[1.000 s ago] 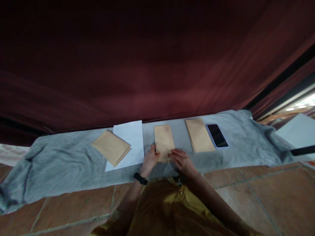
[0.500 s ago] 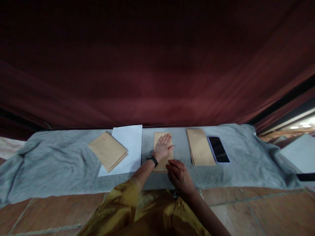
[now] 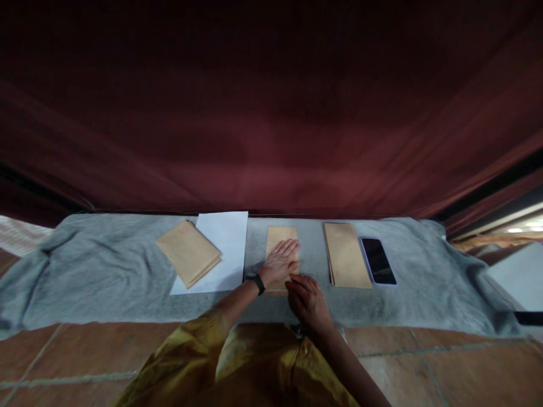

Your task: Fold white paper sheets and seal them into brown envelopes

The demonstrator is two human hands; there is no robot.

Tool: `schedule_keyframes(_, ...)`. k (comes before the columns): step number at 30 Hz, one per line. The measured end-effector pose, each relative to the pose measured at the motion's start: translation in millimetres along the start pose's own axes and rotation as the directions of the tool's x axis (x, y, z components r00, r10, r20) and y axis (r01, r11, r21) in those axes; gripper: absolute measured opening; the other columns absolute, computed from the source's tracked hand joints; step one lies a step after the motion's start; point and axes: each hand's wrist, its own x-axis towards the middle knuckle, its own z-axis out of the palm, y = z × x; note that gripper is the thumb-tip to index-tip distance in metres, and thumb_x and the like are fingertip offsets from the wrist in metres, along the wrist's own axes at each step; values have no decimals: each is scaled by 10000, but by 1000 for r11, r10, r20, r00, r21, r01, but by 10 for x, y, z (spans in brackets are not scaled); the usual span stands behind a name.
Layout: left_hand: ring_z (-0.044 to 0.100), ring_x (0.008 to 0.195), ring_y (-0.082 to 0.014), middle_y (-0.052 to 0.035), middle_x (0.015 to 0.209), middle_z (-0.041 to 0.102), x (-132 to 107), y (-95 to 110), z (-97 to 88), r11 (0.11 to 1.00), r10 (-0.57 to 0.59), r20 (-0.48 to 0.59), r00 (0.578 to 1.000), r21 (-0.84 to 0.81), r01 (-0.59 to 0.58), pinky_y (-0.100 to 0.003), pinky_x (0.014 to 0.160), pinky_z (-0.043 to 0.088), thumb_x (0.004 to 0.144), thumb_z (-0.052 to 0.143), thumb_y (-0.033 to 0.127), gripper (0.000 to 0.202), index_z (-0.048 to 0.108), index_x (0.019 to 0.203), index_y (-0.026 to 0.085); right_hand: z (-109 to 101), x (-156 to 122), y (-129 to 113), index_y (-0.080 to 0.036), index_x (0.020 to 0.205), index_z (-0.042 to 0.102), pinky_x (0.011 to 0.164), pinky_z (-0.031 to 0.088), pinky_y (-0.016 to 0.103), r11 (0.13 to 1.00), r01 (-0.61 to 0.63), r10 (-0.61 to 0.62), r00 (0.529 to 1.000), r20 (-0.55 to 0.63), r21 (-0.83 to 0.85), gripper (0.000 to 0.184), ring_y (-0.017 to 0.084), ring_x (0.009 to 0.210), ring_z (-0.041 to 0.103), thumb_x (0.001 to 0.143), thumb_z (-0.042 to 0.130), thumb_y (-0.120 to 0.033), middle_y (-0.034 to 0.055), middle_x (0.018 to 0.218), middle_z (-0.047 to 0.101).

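Note:
A brown paper envelope lies lengthwise in front of me on a grey cloth. My left hand rests flat across its middle, fingers stretched toward the upper right. At the envelope's lower right corner, my right hand has its fingers curled together against the edge. Whether the right fingers pinch anything is hidden. To the right lies a stack of brown envelopes. Another small stack of brown envelopes sits askew on the left, partly over white paper.
A phone with a pale purple case lies right of the right-hand stack. The grey cloth covers the long low surface, with a dark red hanging behind it. Terracotta tiles show along the near edge. A white object stands far right.
My left hand has slid down the envelope toward me, uncovering more of its top. My right hand stays at the lower right corner. The view has shifted slightly.

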Motion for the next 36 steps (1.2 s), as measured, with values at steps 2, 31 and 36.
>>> schedule_keyframes(2,289,1548,-203,-81,1640,391,-35,-15,-20,1000,23,19,1000,-15,-22,-402,1285,148,1010,459,459,581,442,1538,218,15,-14,15,-280,1266,699,1076,486,513,1000,2,-2,1000,2,1,338,269,1220,623,988,527,-195,96,1339,676)
schedule_keyframes(31,346,1522,-198,-84,1619,430,-967,209,-110,984,136,72,988,110,-143,-404,1263,280,1046,460,466,578,396,1554,198,103,-59,182,-229,1229,697,1053,502,448,999,34,-34,999,-14,-29,329,228,1211,633,1000,463,-216,93,1284,709)
schedule_keyframes(36,508,1413,-175,-57,1500,581,-1179,229,-77,995,74,-86,994,70,-68,-395,1199,408,1042,480,285,376,580,1399,224,159,195,324,-192,1355,640,1104,487,448,988,54,-55,998,-3,-144,408,222,1304,596,1020,407,-218,113,1383,665)
